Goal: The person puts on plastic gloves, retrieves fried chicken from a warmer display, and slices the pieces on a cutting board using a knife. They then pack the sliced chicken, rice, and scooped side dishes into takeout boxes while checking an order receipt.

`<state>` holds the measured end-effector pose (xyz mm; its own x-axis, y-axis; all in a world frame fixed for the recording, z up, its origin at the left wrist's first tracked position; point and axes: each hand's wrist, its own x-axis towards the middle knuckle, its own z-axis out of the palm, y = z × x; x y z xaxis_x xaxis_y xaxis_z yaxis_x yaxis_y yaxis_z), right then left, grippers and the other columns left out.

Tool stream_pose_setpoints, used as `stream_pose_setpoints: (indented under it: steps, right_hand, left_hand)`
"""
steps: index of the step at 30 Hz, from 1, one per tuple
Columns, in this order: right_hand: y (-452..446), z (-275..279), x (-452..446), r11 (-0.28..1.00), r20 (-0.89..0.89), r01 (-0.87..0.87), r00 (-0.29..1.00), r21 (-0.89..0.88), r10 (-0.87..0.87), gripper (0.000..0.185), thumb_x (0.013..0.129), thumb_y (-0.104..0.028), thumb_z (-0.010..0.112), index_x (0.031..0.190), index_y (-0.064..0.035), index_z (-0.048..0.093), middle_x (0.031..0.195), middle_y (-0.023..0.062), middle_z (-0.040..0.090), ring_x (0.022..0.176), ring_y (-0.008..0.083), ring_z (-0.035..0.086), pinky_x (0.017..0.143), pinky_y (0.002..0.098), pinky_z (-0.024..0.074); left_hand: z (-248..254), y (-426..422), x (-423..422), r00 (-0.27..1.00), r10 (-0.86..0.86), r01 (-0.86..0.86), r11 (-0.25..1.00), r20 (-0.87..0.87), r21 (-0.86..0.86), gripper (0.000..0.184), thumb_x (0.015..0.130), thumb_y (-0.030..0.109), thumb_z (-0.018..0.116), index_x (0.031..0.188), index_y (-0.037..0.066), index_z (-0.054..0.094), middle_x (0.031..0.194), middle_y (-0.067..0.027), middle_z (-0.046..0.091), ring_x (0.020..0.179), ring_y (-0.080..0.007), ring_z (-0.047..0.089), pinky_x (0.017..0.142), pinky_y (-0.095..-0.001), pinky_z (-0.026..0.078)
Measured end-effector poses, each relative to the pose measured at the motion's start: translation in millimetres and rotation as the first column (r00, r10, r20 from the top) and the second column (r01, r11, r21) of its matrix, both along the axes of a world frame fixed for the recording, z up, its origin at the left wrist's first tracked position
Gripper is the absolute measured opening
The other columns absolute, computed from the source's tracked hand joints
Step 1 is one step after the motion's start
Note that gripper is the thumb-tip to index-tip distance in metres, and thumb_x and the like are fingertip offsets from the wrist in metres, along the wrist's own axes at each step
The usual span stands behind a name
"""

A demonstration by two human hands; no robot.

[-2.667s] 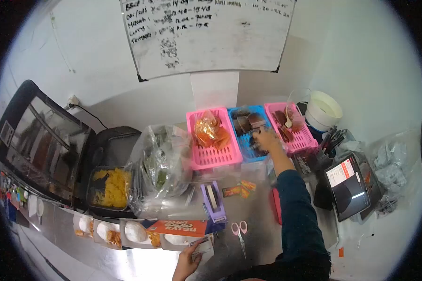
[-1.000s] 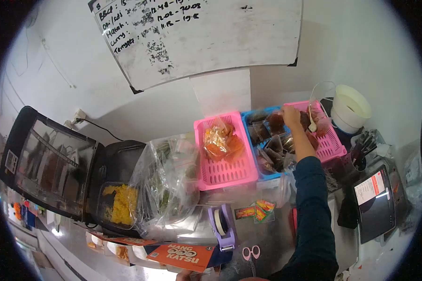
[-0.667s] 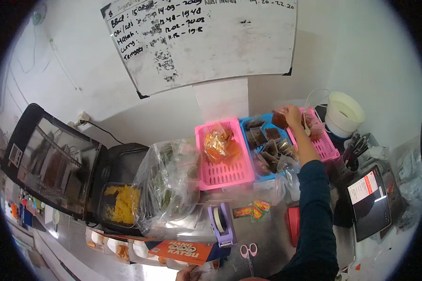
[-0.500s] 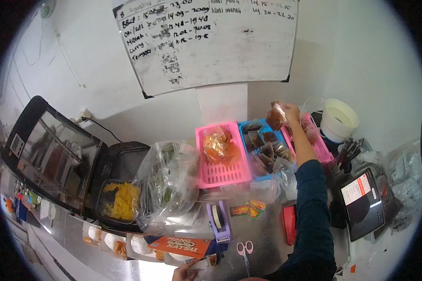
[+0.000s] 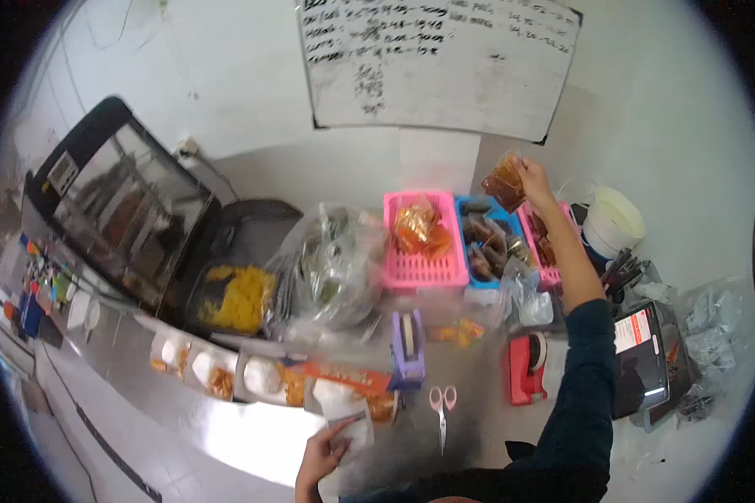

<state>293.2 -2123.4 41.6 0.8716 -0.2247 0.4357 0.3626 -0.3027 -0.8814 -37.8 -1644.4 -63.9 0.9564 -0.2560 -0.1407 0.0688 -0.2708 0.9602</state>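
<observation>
Raised over the baskets, my right hand [image 5: 532, 179] pinches a clear sachet of brown sauce [image 5: 503, 184]. Beneath it are a blue basket [image 5: 512, 220] full of dark sachets and a pink basket [image 5: 575, 215] with more brown sachets. My left hand [image 5: 320, 457] is low at the table's front edge, its fingers closed on a small whitish packet [image 5: 350, 431] with a dark strip; its kind is unclear. Just beyond that hand is an open box of white rice [image 5: 331, 392] and fried pieces [image 5: 381, 408]. More such boxes stand in a row to the left.
A second pink basket [image 5: 426, 277] holds orange sachets. Around the table are a plastic bag of greens [image 5: 331, 268], a tray of yellow shreds [image 5: 242, 298], a purple tape dispenser [image 5: 408, 348], a red one [image 5: 524, 369], scissors [image 5: 441, 415] and a tablet [image 5: 642, 369].
The view has shifted, showing more of the front boxes. My right hand still holds the sauce sachet above the baskets. My left hand and its whitish packet show more fully beside the nearest box.
</observation>
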Motion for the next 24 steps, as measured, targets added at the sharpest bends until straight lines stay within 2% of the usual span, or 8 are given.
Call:
stream_pose_setpoints:
  steps: [3,4,6,7,13,15,21,24]
  right_hand:
    - [78,40,-69,0.968,-0.089,-0.251,0.964,-0.004,0.249,0.026,0.086,-0.023,0.048,0.076,0.0,0.056,0.067,-0.0038,0.051,0.063,0.0036,0.043,0.055,0.021,0.0375]
    - [102,44,-90,0.952,-0.104,-0.305,0.946,0.032,0.306,0.024,0.085,-0.022,0.049,0.078,0.0003,0.056,0.069,-0.0023,0.053,0.065,0.0042,0.045,0.058,0.0208,0.0385]
    - [152,41,-126,0.903,-0.126,-0.413,0.896,0.115,0.426,0.022,0.084,-0.02,0.05,0.083,0.0008,0.056,0.073,0.0006,0.057,0.068,0.0056,0.049,0.063,0.0203,0.0406]
    - [177,34,-142,0.893,-0.129,-0.445,0.884,0.061,0.45,0.02,0.083,-0.018,0.052,0.084,0.001,0.057,0.074,0.0007,0.057,0.068,0.0059,0.05,0.063,0.0207,0.0409]
    - [304,-9,-220,0.734,-0.269,-0.639,0.767,-0.231,0.583,0.018,0.075,-0.013,0.06,0.086,0.001,0.06,0.084,0.0082,0.062,0.074,0.0076,0.054,0.067,0.0244,0.043]
    - [337,-33,-232,0.74,-0.257,-0.633,0.772,-0.227,0.582,0.018,0.075,-0.015,0.06,0.083,0.0012,0.061,0.079,0.0103,0.062,0.07,0.0124,0.056,0.065,0.0263,0.0442]
    - [357,-95,-212,0.381,0.009,-0.293,0.782,-0.877,0.623,0.027,0.072,-0.01,0.058,0.097,-0.0028,0.054,0.085,0.0122,0.056,0.074,0.0276,0.056,0.062,0.0316,0.0469]
    - [352,-83,-201,0.456,0.105,-0.186,0.835,-0.87,0.54,0.03,0.073,-0.01,0.057,0.101,-0.0033,0.051,0.088,0.0117,0.055,0.075,0.0259,0.057,0.061,0.0313,0.0474]
  left_hand:
    - [24,6,-8,0.999,-0.031,0.035,0.993,-0.032,0.116,0.043,0.072,-0.002,0.052,0.113,0.009,0.05,0.105,-0.0095,0.056,0.093,-0.0182,0.054,0.078,-0.0265,0.04]
    - [15,10,-11,0.983,-0.053,0.039,0.996,0.173,0.085,0.042,0.072,-0.001,0.052,0.113,0.009,0.05,0.105,-0.0099,0.057,0.09,-0.0197,0.055,0.077,-0.0267,0.041]
    - [19,17,-20,0.974,-0.055,0.04,0.997,0.22,0.07,0.042,0.072,0.001,0.052,0.113,0.011,0.05,0.101,-0.0134,0.057,0.086,-0.0234,0.056,0.075,-0.0279,0.041]
    - [24,24,-26,0.995,-0.052,0.042,0.992,0.084,0.116,0.042,0.072,0.001,0.052,0.113,0.011,0.05,0.098,-0.0138,0.057,0.085,-0.0236,0.056,0.074,-0.029,0.041]
    - [29,63,-56,0.978,0.014,-0.03,0.997,0.207,0.077,0.039,0.072,0.0,0.056,0.11,0.009,0.052,0.103,-0.0099,0.057,0.085,-0.0184,0.055,0.075,-0.0281,0.041]
    - [32,80,-65,0.986,0.038,-0.05,0.996,0.165,0.074,0.039,0.072,0.0,0.056,0.11,0.009,0.052,0.103,-0.0099,0.057,0.087,-0.0187,0.054,0.076,-0.0281,0.041]
    - [34,121,-82,0.973,0.104,-0.118,0.992,0.206,0.055,0.043,0.07,-0.006,0.051,0.111,0.008,0.051,0.103,-0.0122,0.056,0.089,-0.0228,0.054,0.078,-0.0282,0.04]
    - [29,139,-86,0.977,0.126,-0.128,0.992,0.172,0.002,0.042,0.07,-0.005,0.051,0.111,0.007,0.051,0.103,-0.0123,0.055,0.09,-0.023,0.054,0.078,-0.0282,0.04]
